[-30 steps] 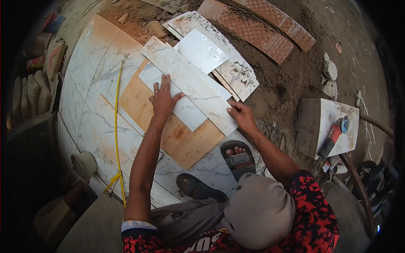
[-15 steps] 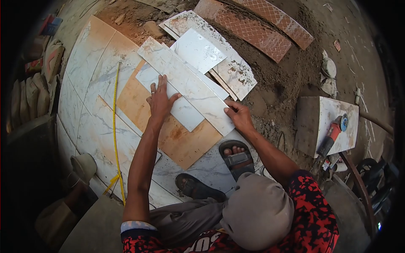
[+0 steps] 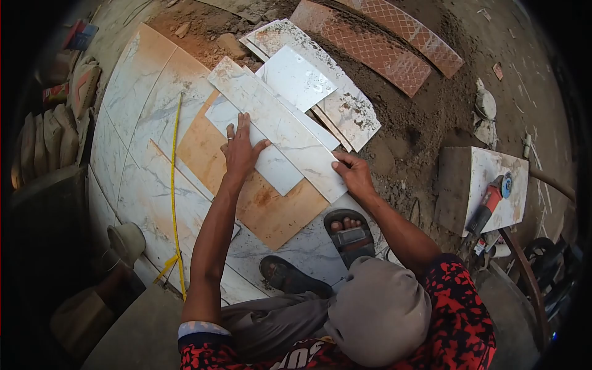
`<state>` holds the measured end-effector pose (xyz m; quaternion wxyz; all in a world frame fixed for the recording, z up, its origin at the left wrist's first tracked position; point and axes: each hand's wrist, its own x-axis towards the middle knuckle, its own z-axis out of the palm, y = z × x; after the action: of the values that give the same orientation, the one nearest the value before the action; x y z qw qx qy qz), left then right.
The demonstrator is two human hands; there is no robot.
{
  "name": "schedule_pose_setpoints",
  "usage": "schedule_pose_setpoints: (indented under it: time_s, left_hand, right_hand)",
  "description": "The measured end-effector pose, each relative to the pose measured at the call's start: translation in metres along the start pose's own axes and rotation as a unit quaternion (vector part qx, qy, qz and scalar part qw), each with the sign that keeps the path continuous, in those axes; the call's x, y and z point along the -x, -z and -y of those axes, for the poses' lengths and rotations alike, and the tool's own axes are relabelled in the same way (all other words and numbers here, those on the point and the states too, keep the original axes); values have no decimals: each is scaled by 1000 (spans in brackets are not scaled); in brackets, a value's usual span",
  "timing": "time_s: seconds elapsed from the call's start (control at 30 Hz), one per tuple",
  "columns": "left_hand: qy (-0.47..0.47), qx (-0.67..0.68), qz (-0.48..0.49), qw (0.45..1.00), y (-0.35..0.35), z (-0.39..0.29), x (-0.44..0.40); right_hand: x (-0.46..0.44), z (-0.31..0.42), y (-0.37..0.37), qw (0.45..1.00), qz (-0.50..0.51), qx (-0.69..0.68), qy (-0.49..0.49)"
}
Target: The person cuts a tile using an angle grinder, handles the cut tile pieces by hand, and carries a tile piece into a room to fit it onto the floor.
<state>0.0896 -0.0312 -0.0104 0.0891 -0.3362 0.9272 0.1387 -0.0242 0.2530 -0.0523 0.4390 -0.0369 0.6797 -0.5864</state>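
Right hand (image 3: 350,176) pinches the near end of the long tile (image 3: 277,126) by its edge, thumb on top, and from my far-off seat I think this grip stops that end from slipping. Some fingers are hidden, so I can't tell how far they reach under. Left hand (image 3: 242,148) is spread out, its thumb apart from its fingers, lying on the white tile (image 3: 279,171) and gripping nothing. Its fingertips come right up by the long tile's edge; I can't tell if they touch. I guess it's there to press the white tile flat. The long tile lies slantwise over part of the white tile, and under those 2 is a tan sheet (image 3: 271,213), which pokes out toward me. My 2 sandals (image 3: 350,237) are close by, so I reckon reaching is easy. Off to the left lies a yellow tape measure (image 3: 173,185). A grinder (image 3: 491,200) rests on a box (image 3: 487,163), well apart on the right, perhaps so it's out of the way.
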Motion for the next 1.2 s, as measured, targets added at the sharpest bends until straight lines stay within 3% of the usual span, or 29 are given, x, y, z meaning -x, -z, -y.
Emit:
schedule_pose_setpoints:
  time_s: [0.17, 1.2]
  left_hand:
    - [8, -19, -14, 1000, 6, -8, 2]
    - [23, -54, 26, 998, 4, -5, -1]
  right_hand:
    - [-5, -11, 2, 998, -11, 39, 40]
    - [0, 4, -3, 1000, -14, 6, 11]
